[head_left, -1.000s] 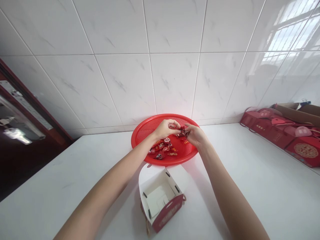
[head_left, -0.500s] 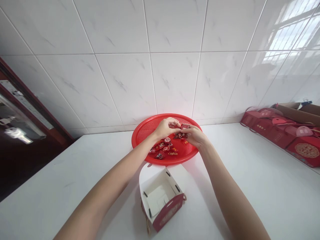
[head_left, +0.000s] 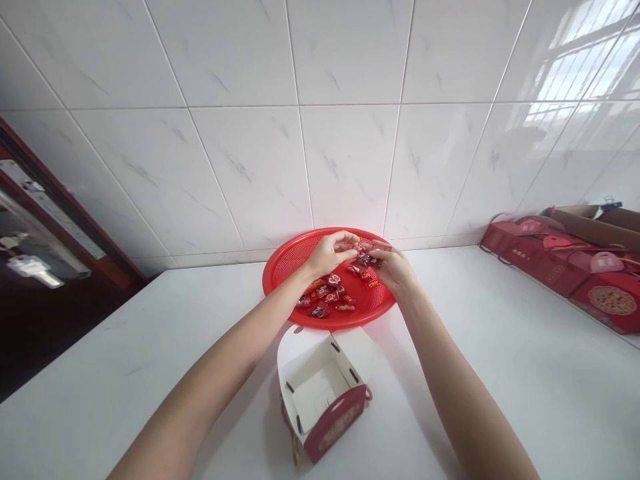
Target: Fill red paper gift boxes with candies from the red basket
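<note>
Wrapped candies [head_left: 365,259], a small bunch of them, are up between two hands over the red basket [head_left: 269,283]! The right hand [head_left: 395,269] has its grip closed around that bunch, thumb against fingers; the left hand [head_left: 327,257] meets it from the other side, fingers curled, though whether its grip actually pinches one, nobody can tell from here. Below, loose sweets [head_left: 327,293] lie heaped on the basket's floor, beside a peanut-shaped piece [head_left: 345,307]. Handling? They look light, probably firm inside, with glossy wrappers likely to slide on each other. Best hold, by the look of it: a fingertip pinch across each one's middle, gentle enough to spare the wrapper. And just in front of the basket, on the white surface [head_left: 150,353], stands a topless carton [head_left: 337,425]!
</note>
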A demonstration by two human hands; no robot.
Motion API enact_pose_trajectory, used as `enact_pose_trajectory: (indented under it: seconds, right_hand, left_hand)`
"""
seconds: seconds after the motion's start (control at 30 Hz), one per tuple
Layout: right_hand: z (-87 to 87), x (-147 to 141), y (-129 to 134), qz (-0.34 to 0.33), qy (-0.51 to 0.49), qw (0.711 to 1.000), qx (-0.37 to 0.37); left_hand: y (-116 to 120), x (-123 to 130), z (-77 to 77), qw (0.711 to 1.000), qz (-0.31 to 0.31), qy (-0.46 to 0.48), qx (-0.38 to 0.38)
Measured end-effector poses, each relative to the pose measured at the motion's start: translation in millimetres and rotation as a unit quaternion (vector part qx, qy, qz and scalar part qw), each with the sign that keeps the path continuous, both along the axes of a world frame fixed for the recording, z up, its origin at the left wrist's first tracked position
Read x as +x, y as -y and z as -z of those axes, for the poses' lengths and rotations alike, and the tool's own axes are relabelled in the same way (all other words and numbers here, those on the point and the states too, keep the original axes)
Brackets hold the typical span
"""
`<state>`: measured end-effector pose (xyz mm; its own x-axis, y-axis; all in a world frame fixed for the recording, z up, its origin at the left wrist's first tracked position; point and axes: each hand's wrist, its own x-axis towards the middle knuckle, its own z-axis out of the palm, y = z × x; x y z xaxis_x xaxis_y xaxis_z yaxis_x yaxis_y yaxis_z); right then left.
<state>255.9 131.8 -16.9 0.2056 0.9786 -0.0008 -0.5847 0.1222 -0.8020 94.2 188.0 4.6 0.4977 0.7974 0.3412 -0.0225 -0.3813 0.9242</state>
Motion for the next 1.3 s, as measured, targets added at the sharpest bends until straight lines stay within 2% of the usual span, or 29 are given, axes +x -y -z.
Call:
enact_pose_trajectory:
  seconds: [0.17, 0.33, 0.43, 0.6, 0.83, 0.97, 1.17, 1.23, 1.3]
  right_hand:
    - [-1.4, -0.1, 0.9, 0.014, -0.015, 1.0, 0.022]
    - [-6.4, -1.7, 2.9, 0.028, -0.021, 0.999, 0.023]
    - [-7.6, -2.9, 3.6, 0.021, -0.017, 0.999, 0.019]
    - [-6.8, -5.5, 6.8, -0.03, 0.02, 0.999, -0.001]
    - [-8.7, -6.4, 13.9, -0.062, 0.057, 0.996, -0.009]
    - [-10.0, -8.7, 14.3, -0.052, 0.065, 0.996, -0.016]
    - [-8.3, -10.3, 12.1, -0.013, 0.069, 0.997, -0.027]
    - [-7.9, -9.7, 11.3, 0.005, 0.066, 0.997, -0.028]
    - [-7.7, -9.0, 10.5, 0.02, 0.062, 0.998, -0.027]
  left_hand:
    - [-4.9, -1.8, 2.2, 0.998, 0.016, -0.004, -0.06]
    - [0.3, -3.0, -2.6, 0.986, 0.079, -0.047, -0.136]
    - [2.6, -2.4, -4.9, 0.981, 0.097, -0.039, -0.162]
    - [-2.1, -0.1, -2.4, 0.992, 0.058, 0.019, -0.113]
    - [-1.2, -0.4, 1.1, 0.993, 0.081, -0.041, -0.074]
    - [2.0, 0.0, 0.0, 0.993, 0.079, -0.069, -0.052]
    - [-4.5, -3.2, -4.9, 0.993, -0.001, -0.114, -0.012]
    - [-6.1, -7.2, -7.6, 0.991, 0.004, -0.136, -0.01]
    - [-3.2, -11.3, -10.0, 0.982, 0.043, -0.186, -0.012]
